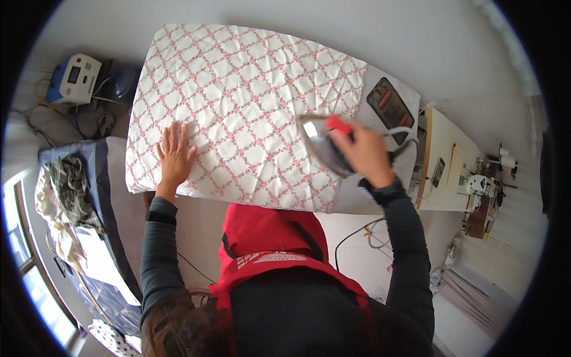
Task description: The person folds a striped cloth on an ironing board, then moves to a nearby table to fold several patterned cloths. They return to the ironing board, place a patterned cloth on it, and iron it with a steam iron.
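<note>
White cloth with a pink rose lattice print point(232, 107) covers most of the table before me, with creases and a frayed right edge. Flat on its left part rests my left hand point(176, 151), fingers spread, holding nothing. My right hand point(363, 151) grips the handle of a clothes iron point(328, 145), which is over the right part of the cloth and slightly blurred. A pale hose or cord runs from the iron's rear. Beyond it, a dark iron rest with red strips point(390, 105) lies at the table's right end.
A blue and white machine with a small display point(75, 79) stands at the left. Below it, garments point(73, 189) lie on a second table. To the right are a sewing machine point(479, 184) and a phone point(438, 172) on a sewing table point(435, 196). A black cable point(341, 243) hangs below.
</note>
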`<state>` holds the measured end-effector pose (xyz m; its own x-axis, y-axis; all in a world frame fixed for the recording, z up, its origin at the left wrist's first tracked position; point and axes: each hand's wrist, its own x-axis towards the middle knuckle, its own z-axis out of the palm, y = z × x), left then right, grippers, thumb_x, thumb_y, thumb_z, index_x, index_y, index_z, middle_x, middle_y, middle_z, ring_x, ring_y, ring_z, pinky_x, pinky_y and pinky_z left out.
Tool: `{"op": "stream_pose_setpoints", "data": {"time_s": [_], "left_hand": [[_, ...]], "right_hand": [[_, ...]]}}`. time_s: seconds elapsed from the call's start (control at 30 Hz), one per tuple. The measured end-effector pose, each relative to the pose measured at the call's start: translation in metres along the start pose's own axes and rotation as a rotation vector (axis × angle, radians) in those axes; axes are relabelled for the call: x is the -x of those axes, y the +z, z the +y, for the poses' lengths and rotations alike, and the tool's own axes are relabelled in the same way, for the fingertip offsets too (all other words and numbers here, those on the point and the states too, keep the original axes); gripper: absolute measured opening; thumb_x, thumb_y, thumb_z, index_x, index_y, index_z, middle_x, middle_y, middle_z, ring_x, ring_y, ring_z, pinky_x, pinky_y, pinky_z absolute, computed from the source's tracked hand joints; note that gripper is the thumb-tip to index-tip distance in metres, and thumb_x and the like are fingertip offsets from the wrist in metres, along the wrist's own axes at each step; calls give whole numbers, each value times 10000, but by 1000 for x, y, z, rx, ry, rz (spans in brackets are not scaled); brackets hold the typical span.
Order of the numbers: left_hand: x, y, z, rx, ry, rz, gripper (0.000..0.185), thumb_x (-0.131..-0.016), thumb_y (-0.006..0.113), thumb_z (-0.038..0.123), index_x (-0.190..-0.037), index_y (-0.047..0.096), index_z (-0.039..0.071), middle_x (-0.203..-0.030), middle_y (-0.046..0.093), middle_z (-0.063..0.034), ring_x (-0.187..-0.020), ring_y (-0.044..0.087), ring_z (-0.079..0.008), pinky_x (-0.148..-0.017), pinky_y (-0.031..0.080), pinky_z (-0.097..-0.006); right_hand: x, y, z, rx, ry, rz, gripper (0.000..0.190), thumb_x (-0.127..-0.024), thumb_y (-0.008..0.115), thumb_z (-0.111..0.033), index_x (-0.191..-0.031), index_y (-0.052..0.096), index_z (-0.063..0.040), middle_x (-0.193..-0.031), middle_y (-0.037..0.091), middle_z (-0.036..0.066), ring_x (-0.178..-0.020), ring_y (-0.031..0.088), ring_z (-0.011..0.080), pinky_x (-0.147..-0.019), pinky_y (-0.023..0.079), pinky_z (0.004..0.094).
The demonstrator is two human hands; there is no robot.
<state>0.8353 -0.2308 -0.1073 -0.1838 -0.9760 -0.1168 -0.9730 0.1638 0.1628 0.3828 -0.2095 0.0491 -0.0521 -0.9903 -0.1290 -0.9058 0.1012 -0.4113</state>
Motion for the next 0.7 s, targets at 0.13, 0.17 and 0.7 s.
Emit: {"op": "stream_pose_setpoints", "data": {"time_s": [0.13, 0.17, 0.7], "left_hand": [[-13, -9, -26, -38, 33, -33, 625, -985, 421, 490, -1539, 269, 244, -1626, 124, -79, -1503, 53, -298, -1157, 1, -590], [-14, -10, -28, -65, 30, -44, 622, -984, 416, 497, -1538, 274, 251, -1625, 135, -75, -1503, 60, -293, -1159, 2, -588], [-6, -11, -30, -67, 54, 106, 579, -979, 384, 502, -1505, 360, 263, -1599, 235, -66, -1490, 147, -275, -1182, 32, -541]], "right_hand": [[5, 59, -82, 72, -309, -160, 453, -874, 621, -486, -826, 580, -37, -633, 637, 145, -572, 649, 327, -514, 500, 445], [6, 70, -93, 159, -333, -208, 476, -870, 622, -505, -824, 581, -33, -597, 628, 134, -520, 637, 306, -478, 491, 427], [-221, 19, 1, 234, 352, 166, 725, -855, 512, -682, -955, 696, 12, -931, 689, 239, -891, 659, 422, -772, 516, 502]]}}
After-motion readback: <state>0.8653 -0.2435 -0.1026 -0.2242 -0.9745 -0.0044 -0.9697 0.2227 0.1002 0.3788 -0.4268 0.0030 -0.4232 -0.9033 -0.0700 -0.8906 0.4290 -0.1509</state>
